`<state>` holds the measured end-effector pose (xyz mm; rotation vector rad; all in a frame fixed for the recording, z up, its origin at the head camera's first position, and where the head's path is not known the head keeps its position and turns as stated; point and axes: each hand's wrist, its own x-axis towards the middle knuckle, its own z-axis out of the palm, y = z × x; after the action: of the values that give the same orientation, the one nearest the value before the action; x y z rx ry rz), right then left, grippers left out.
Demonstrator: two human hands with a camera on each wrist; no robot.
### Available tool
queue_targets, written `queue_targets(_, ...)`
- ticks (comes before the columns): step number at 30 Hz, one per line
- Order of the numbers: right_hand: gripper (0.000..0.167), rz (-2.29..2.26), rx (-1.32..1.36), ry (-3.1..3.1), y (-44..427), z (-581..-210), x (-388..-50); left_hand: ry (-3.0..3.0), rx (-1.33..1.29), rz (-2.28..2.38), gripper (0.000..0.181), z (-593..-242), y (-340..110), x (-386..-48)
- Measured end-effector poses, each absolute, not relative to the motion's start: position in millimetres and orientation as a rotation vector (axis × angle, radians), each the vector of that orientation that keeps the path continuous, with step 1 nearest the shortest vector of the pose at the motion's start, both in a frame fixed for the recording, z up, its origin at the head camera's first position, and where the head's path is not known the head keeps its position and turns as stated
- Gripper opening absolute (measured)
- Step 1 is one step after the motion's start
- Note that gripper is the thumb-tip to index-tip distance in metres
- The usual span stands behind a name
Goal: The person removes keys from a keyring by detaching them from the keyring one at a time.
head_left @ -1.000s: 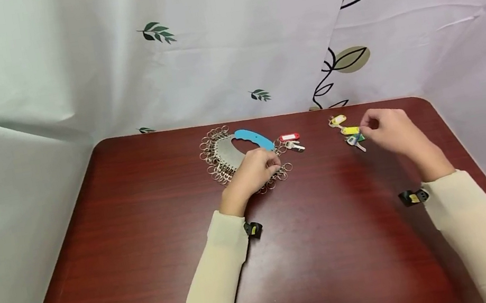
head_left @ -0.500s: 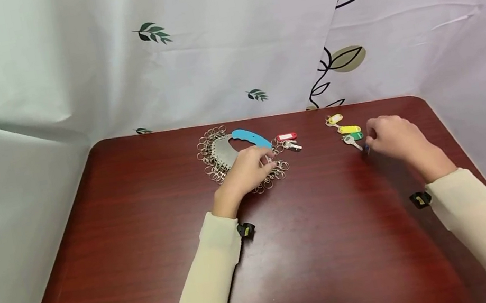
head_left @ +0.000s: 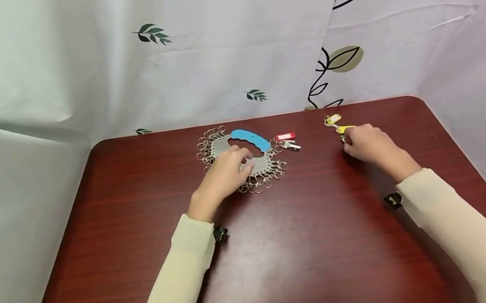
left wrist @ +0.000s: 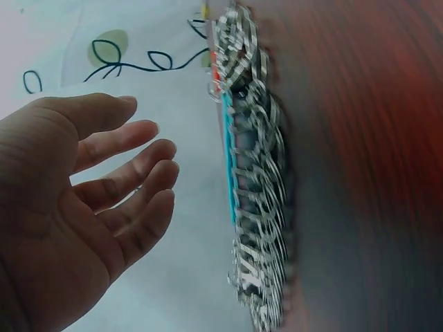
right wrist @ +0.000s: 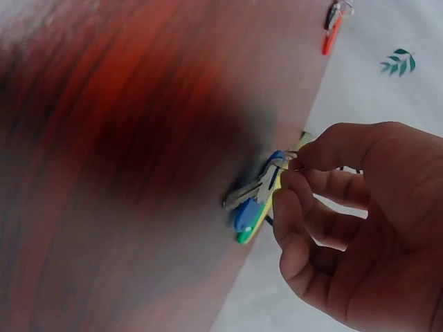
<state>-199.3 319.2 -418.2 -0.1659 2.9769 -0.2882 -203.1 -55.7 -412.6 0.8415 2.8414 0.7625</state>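
Observation:
Relaxed and holding nothing, my left hand [head_left: 223, 174] hovers over a grey metal key-ring plate [head_left: 261, 164] with a blue handle [head_left: 250, 139]. Small split rings on clips [left wrist: 266, 194] fringe the plate; the hand hides part of it in the head view. At the right, my right hand [head_left: 371, 145] pinches the ring of a key [right wrist: 243, 196] between thumb and forefinger. That key has a blue tag [right wrist: 243, 218]. Close behind it are a green tag [right wrist: 243, 237] and a yellow tag [head_left: 344, 129], mostly hidden by the hand in the head view.
Beside the plate's handle lies a red tag [head_left: 285, 137] with a key [head_left: 291, 145]. Another yellow tag [head_left: 334, 118] lies farther back at the right. White patterned cloth [head_left: 191, 74] rises behind the brown table [head_left: 292, 272].
My left hand has shifted left across the plate, uncovering its right side. My right hand went down, then left over the tags, with the blue-tagged key.

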Motion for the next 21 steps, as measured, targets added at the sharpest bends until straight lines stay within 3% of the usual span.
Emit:
queue_targets(6,0.023,-0.292,-0.167,2.929,313.7,-420.4,-203.4,2.857,0.893,0.652,0.021,-414.4,-71.5,-199.0)
queue_targets(13,0.012,-0.37,-0.163,2.918,314.3,-412.3,-201.4,2.883,1.026,0.553,0.013,-417.4,-87.4,-195.0)
queue_targets(21,0.012,-0.502,-0.454,3.047,287.4,-407.7,-212.1,2.931,1.064,0.522,0.024,-418.7,-98.2,-194.1)
